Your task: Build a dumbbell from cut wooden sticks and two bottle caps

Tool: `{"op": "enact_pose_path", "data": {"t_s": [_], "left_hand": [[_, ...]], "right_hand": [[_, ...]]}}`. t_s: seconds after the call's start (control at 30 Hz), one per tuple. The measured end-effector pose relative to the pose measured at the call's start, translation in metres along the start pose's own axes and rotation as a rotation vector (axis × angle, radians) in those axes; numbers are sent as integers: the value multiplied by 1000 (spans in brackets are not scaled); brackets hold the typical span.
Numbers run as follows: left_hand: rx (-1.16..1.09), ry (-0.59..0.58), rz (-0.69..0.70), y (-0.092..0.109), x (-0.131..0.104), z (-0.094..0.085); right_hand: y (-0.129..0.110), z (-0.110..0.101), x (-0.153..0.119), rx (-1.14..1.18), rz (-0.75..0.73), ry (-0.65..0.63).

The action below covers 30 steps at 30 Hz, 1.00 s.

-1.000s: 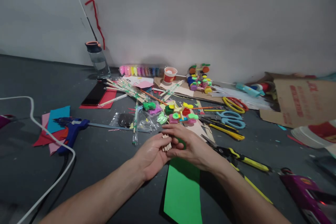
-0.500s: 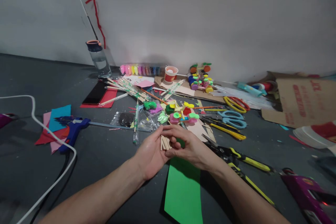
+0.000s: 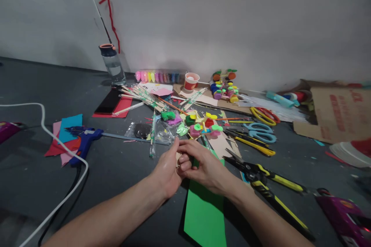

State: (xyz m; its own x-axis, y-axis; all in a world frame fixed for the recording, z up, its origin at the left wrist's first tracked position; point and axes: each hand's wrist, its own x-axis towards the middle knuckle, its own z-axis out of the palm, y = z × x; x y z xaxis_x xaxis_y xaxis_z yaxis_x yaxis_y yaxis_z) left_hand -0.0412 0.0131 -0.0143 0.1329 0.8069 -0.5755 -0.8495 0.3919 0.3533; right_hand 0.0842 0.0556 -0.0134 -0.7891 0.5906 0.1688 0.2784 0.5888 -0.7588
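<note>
Short wooden sticks (image 3: 177, 159) lie between my two hands, with only a pale sliver of them showing. My left hand (image 3: 165, 173) cups them from the left, its thumb pointing up and its other fingers mostly hidden. Over them curl the fingers of my right hand (image 3: 205, 164), closed against the left palm. Beneath the right hand, a sheet of green paper (image 3: 205, 216) extends toward me on the dark table. Just beyond the hands sit colourful clay pieces (image 3: 203, 128).
Yellow-and-black pliers (image 3: 261, 175) and blue-handled scissors (image 3: 262, 133) lie to the right. On the left are a blue glue gun (image 3: 85, 139) and a white cable (image 3: 49, 133). A water bottle (image 3: 114, 67), a paper cup (image 3: 191, 82) and wrapped sticks (image 3: 145, 96) are farther back.
My right fingers have curled in over the sticks, which showed plainly before and are now mostly covered. The whole scene has shifted slightly rightward in view.
</note>
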Motion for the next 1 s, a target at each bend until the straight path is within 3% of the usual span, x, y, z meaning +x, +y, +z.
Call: {"op": "enact_pose_path", "data": {"t_s": [0.33,0.7,1.0], "left_hand": [[84,108,33,-2,-1,-3],[137,107,40,-5,-2,-4],[197,122,90,-8,0,1]], "right_hand": [[-12,-1,-4,-71,-30,-19],[-21,-5,-6,-149,-80,-62],[-7,10,-8,-232,-115,60]]}}
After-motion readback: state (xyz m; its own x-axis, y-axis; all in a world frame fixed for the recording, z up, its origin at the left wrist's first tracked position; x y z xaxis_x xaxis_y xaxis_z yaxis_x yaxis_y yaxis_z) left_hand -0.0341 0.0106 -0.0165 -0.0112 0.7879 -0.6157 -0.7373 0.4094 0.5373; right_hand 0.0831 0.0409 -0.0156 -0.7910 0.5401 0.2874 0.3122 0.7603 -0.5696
